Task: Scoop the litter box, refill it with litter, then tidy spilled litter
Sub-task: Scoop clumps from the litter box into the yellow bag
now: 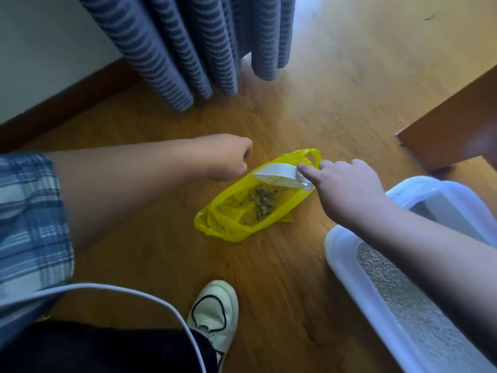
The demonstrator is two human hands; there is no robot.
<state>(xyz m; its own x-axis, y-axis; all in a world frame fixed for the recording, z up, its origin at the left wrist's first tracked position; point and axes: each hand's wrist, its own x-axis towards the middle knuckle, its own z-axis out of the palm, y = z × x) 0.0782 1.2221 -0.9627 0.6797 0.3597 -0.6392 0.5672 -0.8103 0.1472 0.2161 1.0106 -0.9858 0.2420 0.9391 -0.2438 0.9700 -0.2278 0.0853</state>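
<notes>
Scooping step. Your right hand [347,189] grips white plastic scoop [277,175], forefinger along it, tipped over open yellow plastic bag [228,227] on floor, clumps [261,203] inside. Left hand [228,157] curled beside bag rim; whether it holds anything, can't tell. White-rimmed litter box [347,265] sits at your right. Next, likely: swing scoop back to box, keep it level.

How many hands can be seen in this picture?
2. The left hand, fingers curled, is beside the yellow bag; the right hand holds the white scoop over that bag.
</notes>
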